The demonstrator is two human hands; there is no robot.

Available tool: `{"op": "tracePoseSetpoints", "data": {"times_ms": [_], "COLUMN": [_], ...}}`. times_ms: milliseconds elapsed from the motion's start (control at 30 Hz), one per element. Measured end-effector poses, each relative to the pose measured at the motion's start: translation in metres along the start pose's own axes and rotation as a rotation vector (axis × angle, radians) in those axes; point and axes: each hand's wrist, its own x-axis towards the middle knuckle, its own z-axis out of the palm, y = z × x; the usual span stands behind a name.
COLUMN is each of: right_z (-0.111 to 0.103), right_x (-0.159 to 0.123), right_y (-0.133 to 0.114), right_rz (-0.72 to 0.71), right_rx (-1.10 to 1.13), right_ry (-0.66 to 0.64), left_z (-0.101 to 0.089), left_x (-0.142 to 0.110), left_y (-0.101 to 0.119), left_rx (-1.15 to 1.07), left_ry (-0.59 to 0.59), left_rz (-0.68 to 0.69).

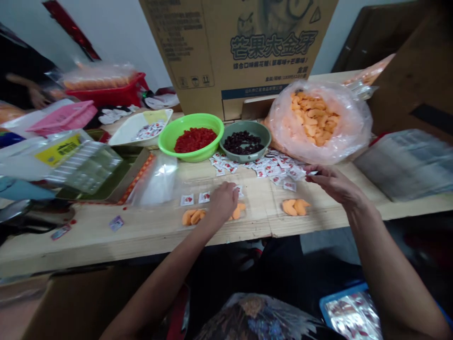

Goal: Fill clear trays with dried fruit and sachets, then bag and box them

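Observation:
My left hand (223, 200) is over a clear plastic tray (177, 219), fingers curled down and closed, with a small white-and-red sachet (239, 191) at their tips. Two more sachets (187, 199) lie in the tray's back row, with orange crescent-shaped sweets (193, 217) in front of them. The hand covers the middle of this tray. My right hand (329, 183) is raised at the right edge of a loose sachet pile (276, 169), thumb and fingers pinching a small sachet (312, 173). Below it, a second clear tray (278, 213) holds a few orange sweets (296, 207).
Behind the trays stand a green bowl (166, 137) of red pieces, a grey-green bowl (265, 141) of dark pieces and a bag (354, 127) of orange sweets. A large carton (198, 47) rises behind. Stacked trays (410, 160) sit right. Another person's hand (37, 97) shows far left.

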Motion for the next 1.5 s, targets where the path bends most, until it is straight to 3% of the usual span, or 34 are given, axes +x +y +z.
{"op": "tracePoseSetpoints", "data": {"times_ms": [100, 233, 367, 500, 600, 667, 767, 867, 933, 1100, 1167, 1233, 1300, 1367, 1500], "right_z": [-0.007, -0.001, 0.004, 0.009, 0.016, 0.021, 0.026, 0.030, 0.032, 0.034, 0.030, 0.023, 0.017, 0.014, 0.017], "right_x": [-0.004, -0.004, 0.000, 0.001, -0.005, -0.009, -0.014, -0.016, -0.019, -0.028, -0.026, -0.016, 0.001, 0.019, 0.041], "right_y": [0.015, 0.030, 0.038, 0.043, 0.039, 0.035, 0.031, 0.033, 0.037, 0.043, 0.042, 0.038, 0.033, 0.028, 0.028], "right_rz": [0.020, -0.001, -0.017, -0.025, -0.130, -0.183, -0.156, -0.130, -0.150, -0.261, -0.257, -0.165, -0.031, 0.046, -0.038], "right_rx": [-0.122, -0.401, -0.688, -0.859, -0.962, -1.003, -1.064, -1.093, -1.054, -0.840, -0.766, -0.780, -0.860, -0.918, -0.920], "right_ry": [0.023, 0.074, 0.184, 0.181, 0.216, 0.140, -0.017, -0.059, -0.077, -0.078, 0.053, 0.182, 0.181, 0.110, 0.001], "left_z": [-0.003, -0.002, -0.002, 0.005, 0.008, 0.005, -0.004, -0.006, -0.001, 0.020, 0.026, 0.030, 0.033, 0.035, 0.041], "left_x": [0.020, 0.025, 0.020, 0.015, 0.010, 0.008, 0.011, 0.020, 0.026, 0.027, 0.026, 0.026, 0.024, 0.020, -0.009], "left_y": [0.007, 0.020, 0.028, 0.024, 0.021, 0.025, 0.048, 0.083, 0.105, 0.128, 0.127, 0.125, 0.126, 0.132, 0.142], "left_rx": [0.062, 0.052, -0.013, -0.045, -0.064, -0.049, -0.021, -0.048, -0.085, -0.248, -0.281, -0.269, -0.199, -0.117, -0.160], "left_ry": [-0.004, -0.082, -0.070, -0.044, -0.044, -0.007, 0.076, -0.004, -0.069, -0.080, -0.086, -0.082, -0.053, -0.018, -0.131], "left_rz": [-0.142, -0.124, -0.144, -0.079, -0.047, -0.056, 0.011, 0.259, 0.315, -0.027, -0.085, -0.090, -0.038, 0.125, 0.509]}}
